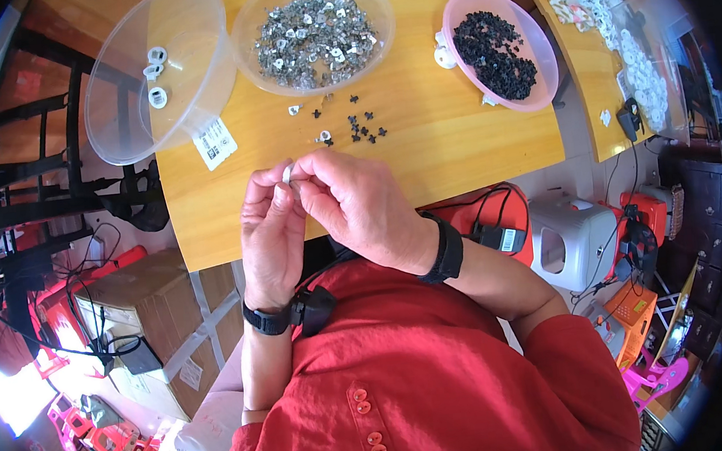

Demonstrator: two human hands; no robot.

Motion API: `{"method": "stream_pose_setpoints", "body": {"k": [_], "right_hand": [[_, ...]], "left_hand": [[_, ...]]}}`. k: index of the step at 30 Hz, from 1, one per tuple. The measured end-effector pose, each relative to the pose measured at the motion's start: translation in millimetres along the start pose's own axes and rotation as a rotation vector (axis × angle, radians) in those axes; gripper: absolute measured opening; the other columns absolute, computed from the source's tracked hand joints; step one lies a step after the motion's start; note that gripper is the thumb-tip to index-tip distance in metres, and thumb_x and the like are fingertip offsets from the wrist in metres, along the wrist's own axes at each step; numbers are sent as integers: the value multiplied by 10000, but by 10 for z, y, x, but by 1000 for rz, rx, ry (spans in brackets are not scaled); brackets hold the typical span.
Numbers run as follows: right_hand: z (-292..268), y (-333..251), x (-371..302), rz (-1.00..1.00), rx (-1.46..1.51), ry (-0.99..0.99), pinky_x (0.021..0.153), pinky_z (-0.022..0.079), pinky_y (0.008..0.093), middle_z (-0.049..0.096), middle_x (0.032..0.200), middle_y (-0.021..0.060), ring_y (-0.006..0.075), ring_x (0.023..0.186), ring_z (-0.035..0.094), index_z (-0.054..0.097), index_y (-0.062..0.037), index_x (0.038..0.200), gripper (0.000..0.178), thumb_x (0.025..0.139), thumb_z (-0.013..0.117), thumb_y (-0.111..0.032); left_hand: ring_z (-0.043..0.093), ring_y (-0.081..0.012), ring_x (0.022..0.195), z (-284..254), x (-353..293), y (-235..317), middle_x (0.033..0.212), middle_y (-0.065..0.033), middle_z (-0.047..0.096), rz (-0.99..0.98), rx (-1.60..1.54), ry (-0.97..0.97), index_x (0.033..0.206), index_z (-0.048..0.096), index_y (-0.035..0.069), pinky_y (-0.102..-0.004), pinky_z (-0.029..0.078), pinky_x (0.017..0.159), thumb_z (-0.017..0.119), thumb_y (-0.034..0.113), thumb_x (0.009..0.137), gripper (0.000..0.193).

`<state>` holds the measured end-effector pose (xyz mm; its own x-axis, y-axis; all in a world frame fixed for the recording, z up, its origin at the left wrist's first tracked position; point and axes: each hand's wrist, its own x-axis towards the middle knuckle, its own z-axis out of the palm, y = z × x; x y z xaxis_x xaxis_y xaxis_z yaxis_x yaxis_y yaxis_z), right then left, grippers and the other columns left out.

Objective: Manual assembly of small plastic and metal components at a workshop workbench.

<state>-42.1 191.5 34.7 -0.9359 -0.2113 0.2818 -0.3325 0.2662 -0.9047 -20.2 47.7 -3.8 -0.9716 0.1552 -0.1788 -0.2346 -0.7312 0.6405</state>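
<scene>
Both hands meet over the near edge of the yellow wooden table. Between their fingertips is a small white ring-shaped part. My left hand pinches it from the left, and my right hand pinches it from the right; the fingers hide most of it. Beyond the hands lie several loose black cross-shaped pieces and a few small metal pieces. Farther back, a clear bowl is heaped with small metal parts. A pink bowl holds many small black pieces.
A clear round bowl with a few white rings overhangs the table's left edge, beside a printed label. White parts fill the side table at right. A cardboard box stands at lower left, and a grey-white stool at right.
</scene>
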Motion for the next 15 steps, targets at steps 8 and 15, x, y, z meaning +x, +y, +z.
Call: {"method": "stream_pose_setpoints", "body": {"k": [8, 15], "right_hand": [[-47, 21, -17, -35, -18, -57, 569, 478, 425, 601, 767, 160, 355, 696, 613, 484, -20, 915, 120, 849, 580, -46], [16, -22, -57, 68, 68, 22, 557, 479, 399, 613, 743, 157, 344, 668, 618, 516, -3, 915, 98, 852, 583, -37]], "left_hand": [[557, -173, 1087, 57, -34, 18, 1147, -79, 602, 48, 85, 12, 1083, 548, 39, -325, 438, 982, 548, 86, 938, 152], [599, -117, 898, 135, -18, 19, 1007, -51, 646, 71, 106, 113, 1093, 598, 29, -274, 484, 837, 597, 40, 904, 190]]}}
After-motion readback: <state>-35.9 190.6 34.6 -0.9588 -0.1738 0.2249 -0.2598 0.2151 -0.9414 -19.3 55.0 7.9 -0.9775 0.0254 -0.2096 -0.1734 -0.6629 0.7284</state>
